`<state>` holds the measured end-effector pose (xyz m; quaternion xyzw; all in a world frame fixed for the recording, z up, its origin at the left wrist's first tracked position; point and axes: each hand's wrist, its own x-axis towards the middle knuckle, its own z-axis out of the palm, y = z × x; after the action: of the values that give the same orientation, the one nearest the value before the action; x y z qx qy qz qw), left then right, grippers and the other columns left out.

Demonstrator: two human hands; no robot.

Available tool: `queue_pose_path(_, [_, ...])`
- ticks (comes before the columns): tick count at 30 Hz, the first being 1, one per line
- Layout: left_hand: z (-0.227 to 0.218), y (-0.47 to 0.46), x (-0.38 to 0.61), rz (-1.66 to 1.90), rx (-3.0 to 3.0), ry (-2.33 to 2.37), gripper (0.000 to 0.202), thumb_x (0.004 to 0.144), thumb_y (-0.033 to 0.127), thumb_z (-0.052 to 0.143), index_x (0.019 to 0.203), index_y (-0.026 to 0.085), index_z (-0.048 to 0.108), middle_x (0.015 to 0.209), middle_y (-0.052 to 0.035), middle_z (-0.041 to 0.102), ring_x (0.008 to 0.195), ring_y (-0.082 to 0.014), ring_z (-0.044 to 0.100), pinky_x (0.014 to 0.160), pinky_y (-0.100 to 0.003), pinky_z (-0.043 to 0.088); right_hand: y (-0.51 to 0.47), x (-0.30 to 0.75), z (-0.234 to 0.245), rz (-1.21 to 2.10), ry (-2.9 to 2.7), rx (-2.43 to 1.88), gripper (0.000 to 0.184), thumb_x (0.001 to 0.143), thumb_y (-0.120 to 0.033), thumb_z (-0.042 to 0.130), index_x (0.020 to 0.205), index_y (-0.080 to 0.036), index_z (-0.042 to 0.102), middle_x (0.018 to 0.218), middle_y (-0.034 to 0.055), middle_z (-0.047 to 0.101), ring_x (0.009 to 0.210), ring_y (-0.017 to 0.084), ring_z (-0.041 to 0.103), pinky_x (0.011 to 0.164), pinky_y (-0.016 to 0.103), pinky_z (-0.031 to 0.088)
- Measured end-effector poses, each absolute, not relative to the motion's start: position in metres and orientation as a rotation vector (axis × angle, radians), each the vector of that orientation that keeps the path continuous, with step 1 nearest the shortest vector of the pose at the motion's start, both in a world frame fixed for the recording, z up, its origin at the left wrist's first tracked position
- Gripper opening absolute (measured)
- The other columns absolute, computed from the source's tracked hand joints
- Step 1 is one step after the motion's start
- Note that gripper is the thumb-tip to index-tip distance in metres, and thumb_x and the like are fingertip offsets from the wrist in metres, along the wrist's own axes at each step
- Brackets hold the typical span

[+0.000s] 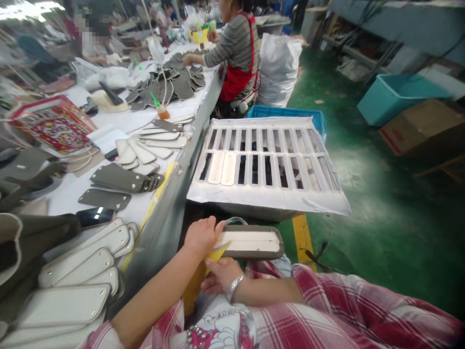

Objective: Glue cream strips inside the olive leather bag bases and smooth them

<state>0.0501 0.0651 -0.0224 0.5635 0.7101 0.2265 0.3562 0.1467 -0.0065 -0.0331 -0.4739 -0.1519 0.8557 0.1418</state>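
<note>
Left hand (201,236): grip closed on one end of the strip (254,241).
Right hand (221,275): grip pinches a yellow card (215,254).
Strip: over the lap, off the worktop (119,120) edge.
Risk: held by one end only, the strip may tip and drop.

Long cream panel (254,241) with grey rim, flat over the lap, yellow sheet (193,290) touching its left end

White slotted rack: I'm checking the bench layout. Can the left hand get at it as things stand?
Probably yes: the rack sits just beyond the left hand with nothing between them, though that hand holds a grey-edged strip.
</note>
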Motion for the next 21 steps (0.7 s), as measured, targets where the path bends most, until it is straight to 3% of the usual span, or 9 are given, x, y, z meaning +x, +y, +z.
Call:
queue_pose_path(3, [-0.021, 0.066, 0.041, 0.809, 1.204, 1.748, 0.041, 0.067, 0.059, 0.057, 0.071, 0.018, 0.056, 0.075, -0.0085, 0.062, 0.098, -0.0298, 0.054, 0.088, -0.038, 0.035, -0.011, 0.155, -0.025, 2.433, -0.513, -1.410, 0.025, 0.078, -0.039, 0.055, 0.076, -0.015, 0.049, 0.052, -0.0021, 0.052, 0.045, 0.013, 0.058, 0.047, 0.025, 0.050])
queue_pose_path(6, [-0.019, 0.054, 0.022, 0.946, 1.039, 1.668, 0.057, 0.081, 0.062, 0.028, 0.098, 0.015, 0.057, 0.088, -0.0101, 0.065, 0.091, -0.0229, 0.060, 0.080, -0.035, 0.042, -0.016, 0.179, -0.021, 2.393, -0.652, -1.426, 0.025, 0.076, -0.040, 0.055, 0.069, -0.015, 0.052, 0.055, 0.0014, 0.057, 0.043, 0.012, 0.055, 0.043, 0.024, 0.047])
queue_pose_path(8, [-0.019, 0.035, 0.010, 1.024, 0.913, 1.601, 0.063, 0.083, 0.060, 0.021, 0.111, 0.014, 0.052, 0.103, -0.0124, 0.064, 0.094, -0.0214, 0.060, 0.077, -0.033, 0.045, -0.018, 0.200, -0.020, 2.333, -0.732, -1.417, 0.029, 0.072, -0.045, 0.058, 0.069, -0.016, 0.054, 0.060, 0.0041, 0.060, 0.042, 0.012, 0.053, 0.043, 0.025, 0.046])
queue_pose_path(12, [-0.023, -0.008, 0.002, 1.143, 0.711, 1.433, 0.050, 0.079, 0.050, 0.047, 0.114, 0.015, 0.054, 0.118, -0.0113, 0.057, 0.102, -0.0230, 0.056, 0.078, -0.031, 0.045, -0.013, 0.230, -0.015, 2.064, -0.905, -1.384, 0.037, 0.067, -0.053, 0.059, 0.075, -0.016, 0.056, 0.067, 0.0089, 0.062, 0.054, 0.019, 0.058, 0.055, 0.034, 0.050])
queue_pose_path(15, [-0.028, -0.023, 0.004, 1.233, 0.535, 1.218, 0.045, 0.075, 0.035, 0.060, 0.116, 0.017, 0.055, 0.121, -0.0086, 0.056, 0.106, -0.0221, 0.053, 0.083, -0.028, 0.043, -0.003, 0.229, -0.004, 1.935, -0.817, -1.279, 0.040, 0.070, -0.048, 0.057, 0.095, -0.017, 0.052, 0.083, 0.0090, 0.063, 0.069, 0.023, 0.061, 0.062, 0.035, 0.050])
queue_pose_path(18, [-0.032, -0.023, 0.003, 1.250, 0.499, 1.114, 0.045, 0.075, 0.028, 0.061, 0.118, 0.018, 0.054, 0.123, -0.0079, 0.055, 0.107, -0.0206, 0.052, 0.086, -0.027, 0.040, 0.011, 0.215, 0.013, 1.994, -0.718, -1.191, 0.042, 0.072, -0.039, 0.055, 0.106, -0.018, 0.042, 0.086, 0.0074, 0.062, 0.063, 0.020, 0.062, 0.057, 0.034, 0.050])
queue_pose_path(21, [-0.034, -0.019, -0.002, 1.242, 0.505, 1.111, 0.043, 0.074, 0.029, 0.061, 0.115, 0.017, 0.055, 0.120, -0.0086, 0.056, 0.105, -0.0208, 0.053, 0.084, -0.027, 0.041, 0.027, 0.201, 0.030, 2.088, -0.859, -1.144, 0.037, 0.068, -0.030, 0.057, 0.100, -0.018, 0.043, 0.075, 0.0024, 0.061, 0.051, 0.015, 0.058, 0.054, 0.032, 0.049])
